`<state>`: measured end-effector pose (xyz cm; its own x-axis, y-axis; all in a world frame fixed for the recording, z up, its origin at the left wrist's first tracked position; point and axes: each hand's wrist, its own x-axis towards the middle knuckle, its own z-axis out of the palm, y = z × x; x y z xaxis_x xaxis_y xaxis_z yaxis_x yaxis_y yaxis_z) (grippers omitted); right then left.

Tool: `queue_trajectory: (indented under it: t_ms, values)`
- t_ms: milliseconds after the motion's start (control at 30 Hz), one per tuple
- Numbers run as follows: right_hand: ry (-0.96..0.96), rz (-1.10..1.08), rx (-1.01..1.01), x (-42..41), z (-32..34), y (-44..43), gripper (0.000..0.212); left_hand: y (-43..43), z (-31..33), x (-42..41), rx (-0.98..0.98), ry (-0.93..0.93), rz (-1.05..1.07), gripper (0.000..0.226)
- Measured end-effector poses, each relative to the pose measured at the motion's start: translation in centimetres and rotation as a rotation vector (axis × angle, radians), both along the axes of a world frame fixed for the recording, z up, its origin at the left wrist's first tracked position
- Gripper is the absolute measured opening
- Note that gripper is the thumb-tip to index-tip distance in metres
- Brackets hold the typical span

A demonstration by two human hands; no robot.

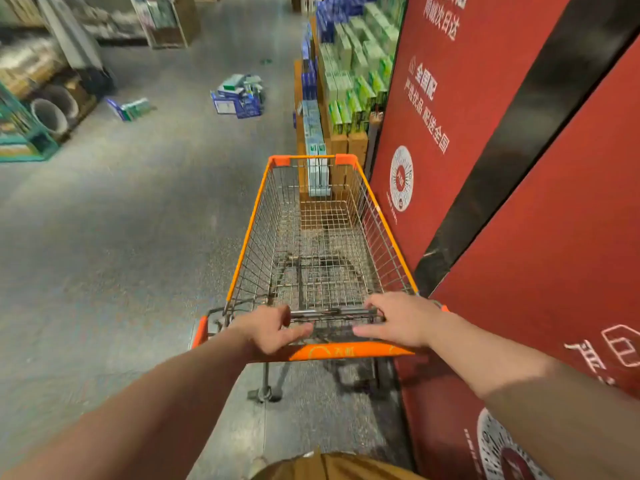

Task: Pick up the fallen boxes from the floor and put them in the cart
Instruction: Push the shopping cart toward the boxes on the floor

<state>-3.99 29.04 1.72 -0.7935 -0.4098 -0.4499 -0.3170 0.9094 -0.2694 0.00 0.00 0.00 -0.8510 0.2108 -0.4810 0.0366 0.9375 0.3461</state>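
Note:
An orange-rimmed wire shopping cart [249,223] stands right in front of me, its basket holding nothing. My left hand [270,329] grips the orange push handle [346,351] on the left. My right hand [398,318] grips it on the right, fingers curled over the bar. Far ahead on the grey floor lies a heap of fallen blue and green boxes [239,97]. Another fallen blue and green box [128,108] lies to its left, near the shelving.
A red wall panel [502,168] with white print runs close along the cart's right side. Stacked green and blue boxes fill a wooden display [349,88] ahead right. Shelving with ducts and pipes [41,98] lines the left. Open grey floor [121,237] lies between.

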Motion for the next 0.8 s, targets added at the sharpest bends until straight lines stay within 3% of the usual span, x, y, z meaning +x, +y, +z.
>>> queue_trajectory:
  t_ms: [133,233,367,467,700,800]
  values:
    - [-0.117,0.042,0.14,2.6,-1.8,1.0,0.085,-0.1,-1.1,1.9,-0.121,-0.028,-0.056,0.096]
    - [-0.051,0.094,0.194,3.3,-2.0,0.8,0.083,0.3,-1.1,1.9,-0.204,0.005,-0.108,0.1]
    - [0.059,0.114,0.204,3.3,-2.0,0.5,0.085,0.1,-0.5,1.7,-0.267,-0.084,-0.116,0.109]
    - [0.066,0.133,0.214,3.1,-2.2,-0.2,0.087,-0.3,-0.2,2.0,-0.264,-0.13,-0.072,0.103]
    - [0.073,0.227,0.192,2.3,-2.0,-3.6,0.092,-3.0,0.1,3.4,-0.314,-0.088,-0.012,0.098]
    - [0.064,0.264,0.169,1.3,-1.8,-5.8,0.093,-4.9,-0.3,3.8,-0.353,-0.004,0.009,0.113]
